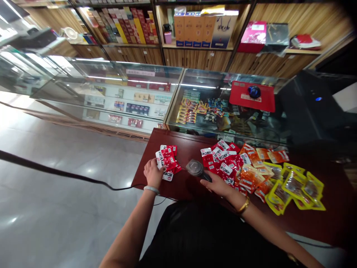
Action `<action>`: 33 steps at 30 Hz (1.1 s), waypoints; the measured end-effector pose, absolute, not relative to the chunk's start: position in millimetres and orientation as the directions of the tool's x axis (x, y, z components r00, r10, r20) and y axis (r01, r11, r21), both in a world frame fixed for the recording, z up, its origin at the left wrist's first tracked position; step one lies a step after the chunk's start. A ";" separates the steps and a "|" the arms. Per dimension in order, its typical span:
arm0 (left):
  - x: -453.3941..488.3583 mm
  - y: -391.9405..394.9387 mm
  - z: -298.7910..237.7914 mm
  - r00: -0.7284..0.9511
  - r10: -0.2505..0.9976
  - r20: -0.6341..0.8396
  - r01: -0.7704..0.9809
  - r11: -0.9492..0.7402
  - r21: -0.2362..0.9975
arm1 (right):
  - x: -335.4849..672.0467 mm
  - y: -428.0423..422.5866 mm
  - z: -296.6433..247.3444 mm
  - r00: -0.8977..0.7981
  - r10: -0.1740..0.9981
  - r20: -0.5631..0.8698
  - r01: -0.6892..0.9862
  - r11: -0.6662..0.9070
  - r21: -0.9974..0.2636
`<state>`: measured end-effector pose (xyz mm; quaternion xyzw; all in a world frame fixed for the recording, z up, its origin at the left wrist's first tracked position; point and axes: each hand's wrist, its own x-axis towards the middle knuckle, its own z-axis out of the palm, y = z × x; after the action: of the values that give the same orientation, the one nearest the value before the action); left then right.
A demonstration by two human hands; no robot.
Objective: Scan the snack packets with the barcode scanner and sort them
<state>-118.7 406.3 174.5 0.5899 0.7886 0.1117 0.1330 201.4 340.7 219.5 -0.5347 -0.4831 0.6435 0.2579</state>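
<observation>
My left hand rests at the left of a dark red table, its fingers closed on a red snack packet at the edge of a small pile of red packets. My right hand grips the handle of a grey barcode scanner, whose head points toward that small pile. To the right of the scanner lies a larger heap of red packets. Beyond it lie orange packets and yellow packets.
A glass display counter full of goods stands behind the table, with a red mat and a dark object on top. Wooden shelves with boxes line the back wall. A black cable crosses the tiled floor at left.
</observation>
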 end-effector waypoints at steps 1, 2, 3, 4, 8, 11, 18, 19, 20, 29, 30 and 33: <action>-110.0 408.2 176.1 -0.251 0.967 -0.054 0.911 0.254 0.323 | 208.8 332.4 218.4 -0.266 0.851 -0.452 0.190 -0.414 -0.890; -98.6 411.2 177.0 -0.210 0.977 -0.046 0.921 0.213 0.327 | 216.0 323.5 217.2 -0.248 0.847 -0.470 0.192 -0.433 -0.881; -84.6 415.3 177.1 -0.150 0.987 -0.052 0.926 0.159 0.341 | 222.8 314.4 216.0 -0.228 0.843 -0.487 0.186 -0.454 -0.871; -68.0 420.6 176.4 -0.076 0.995 -0.064 0.927 0.094 0.363 | 229.1 305.4 214.9 -0.185 0.848 -0.497 0.172 -0.469 -0.866; 14.2 449.4 169.8 0.230 0.963 -0.139 0.888 -0.150 0.434 | 248.3 276.1 212.7 -0.124 0.829 -0.546 0.130 -0.532 -0.837; 72.9 471.8 165.3 0.344 0.910 -0.232 0.887 -0.234 0.397 | 256.5 262.4 211.8 -0.052 0.846 -0.531 0.140 -0.520 -0.842; 116.8 496.9 162.2 0.396 0.856 -0.331 0.906 -0.307 0.291 | 264.8 243.7 205.6 0.042 0.881 -0.471 0.156 -0.471 -0.868; 111.1 495.6 162.4 0.371 0.860 -0.349 0.911 -0.265 0.315 | 265.4 242.9 205.5 0.049 0.883 -0.467 0.161 -0.468 -0.869; 102.8 492.9 162.9 0.339 0.864 -0.371 0.912 -0.205 0.354 | 265.8 242.9 205.8 0.052 0.885 -0.463 0.164 -0.465 -0.870; -4.6 437.1 185.0 0.048 0.946 -0.320 0.760 0.174 0.627 | 244.9 281.1 224.3 -0.176 0.875 -0.450 0.157 -0.427 -0.891; -13.0 431.8 188.1 0.023 0.953 -0.304 0.748 0.185 0.638 | 239.8 287.6 226.3 -0.201 0.873 -0.444 0.165 -0.417 -0.894; -34.2 418.5 194.2 -0.064 0.951 -0.302 0.720 0.253 0.646 | 224.3 304.4 229.6 -0.264 0.873 -0.410 0.191 -0.369 -0.909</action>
<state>-34.2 418.5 194.2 0.5884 0.7104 0.1653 0.3492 224.3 304.4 229.6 -0.5420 -0.4910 0.6251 0.2727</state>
